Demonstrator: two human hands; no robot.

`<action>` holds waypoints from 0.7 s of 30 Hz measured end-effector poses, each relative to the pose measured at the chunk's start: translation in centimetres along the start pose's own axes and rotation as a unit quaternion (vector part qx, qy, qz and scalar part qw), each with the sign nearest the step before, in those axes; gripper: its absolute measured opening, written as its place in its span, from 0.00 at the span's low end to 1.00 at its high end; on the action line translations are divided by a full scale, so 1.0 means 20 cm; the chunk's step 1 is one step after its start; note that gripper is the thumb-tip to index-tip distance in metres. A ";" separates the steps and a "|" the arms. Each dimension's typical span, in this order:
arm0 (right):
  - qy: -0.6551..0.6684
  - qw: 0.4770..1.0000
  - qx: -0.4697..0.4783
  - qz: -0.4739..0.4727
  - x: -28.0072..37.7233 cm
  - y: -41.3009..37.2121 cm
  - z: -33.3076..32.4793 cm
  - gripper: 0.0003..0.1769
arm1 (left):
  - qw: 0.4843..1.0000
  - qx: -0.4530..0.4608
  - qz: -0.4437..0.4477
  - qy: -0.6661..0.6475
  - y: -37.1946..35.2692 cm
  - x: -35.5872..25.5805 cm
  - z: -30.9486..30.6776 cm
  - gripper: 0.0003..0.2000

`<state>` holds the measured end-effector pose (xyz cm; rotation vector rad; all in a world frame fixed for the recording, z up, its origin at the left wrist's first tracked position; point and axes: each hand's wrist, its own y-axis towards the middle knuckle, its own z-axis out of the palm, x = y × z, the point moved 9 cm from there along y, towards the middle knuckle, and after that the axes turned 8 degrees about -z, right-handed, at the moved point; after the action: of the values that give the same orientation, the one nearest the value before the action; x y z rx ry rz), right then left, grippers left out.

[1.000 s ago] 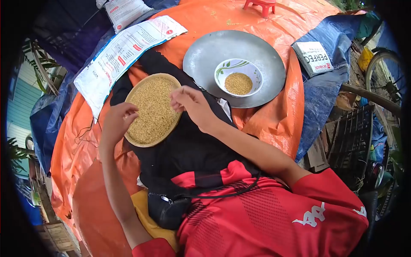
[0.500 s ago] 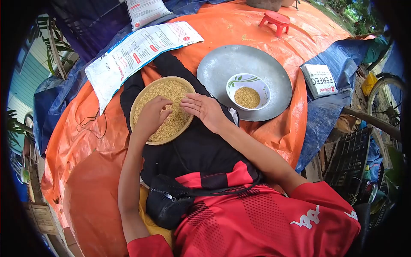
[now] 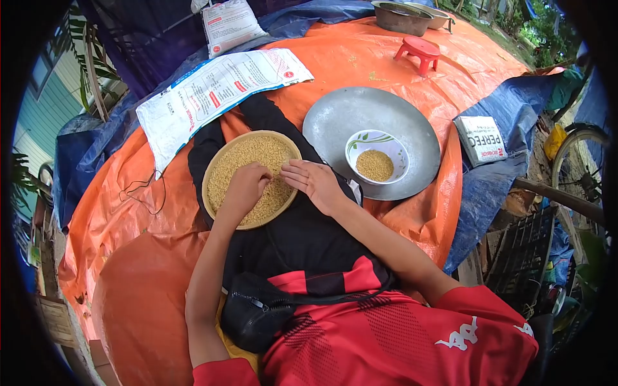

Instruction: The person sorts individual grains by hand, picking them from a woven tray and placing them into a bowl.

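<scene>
A round, shallow tan basket (image 3: 207, 193) of yellowish grain (image 3: 248, 154) rests on my black-trousered legs. Over the grain, my left hand (image 3: 246, 188) has thumb and fingertips pinched together; whatever may be between them is too small to make out. My right hand (image 3: 317, 185) is turned palm up at the basket's right rim, fingers stretched out towards the left fingertips. To the right, a white bowl with a green leaf pattern (image 3: 356, 145) holds more of the grain. It stands on a wide grey metal tray (image 3: 328, 122).
An orange tarp (image 3: 412, 222) covers the ground. A flattened printed sack (image 3: 187, 103) lies beyond my feet, with a fuller white sack (image 3: 232, 24) behind it. A red stool (image 3: 420, 50) and a metal basin (image 3: 402, 20) stand farther back. On the right lies a folded sack (image 3: 479, 138).
My left thumb and fingers have closed from a spread shape into a pinch. My right hand stays palm up by the rim. The whole view has shifted slightly downward.
</scene>
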<state>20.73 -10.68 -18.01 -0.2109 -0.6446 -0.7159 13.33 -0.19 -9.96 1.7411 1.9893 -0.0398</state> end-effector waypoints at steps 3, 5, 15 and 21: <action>-0.003 1.000 -0.002 0.008 -0.01 0.00 -0.01 0.25 | 0.996 -0.021 -0.049 -0.071 0.01 0.01 -0.04 0.05; -0.006 1.000 -0.005 0.013 0.00 0.00 0.00 0.25 | 0.994 -0.037 -0.056 -0.086 0.01 -0.01 -0.06 0.05; -0.013 1.000 -0.014 0.005 -0.01 0.01 -0.01 0.21 | 0.996 -0.012 -0.076 0.039 -0.02 0.09 0.02 0.05; -0.008 1.000 -0.006 0.007 -0.01 0.01 -0.01 0.23 | 0.996 -0.029 -0.080 0.008 -0.02 0.07 -0.05 0.04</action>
<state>20.74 -10.45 -18.27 -0.2323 -0.6524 -0.7048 12.63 1.33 -9.74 1.5489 2.1164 -0.0225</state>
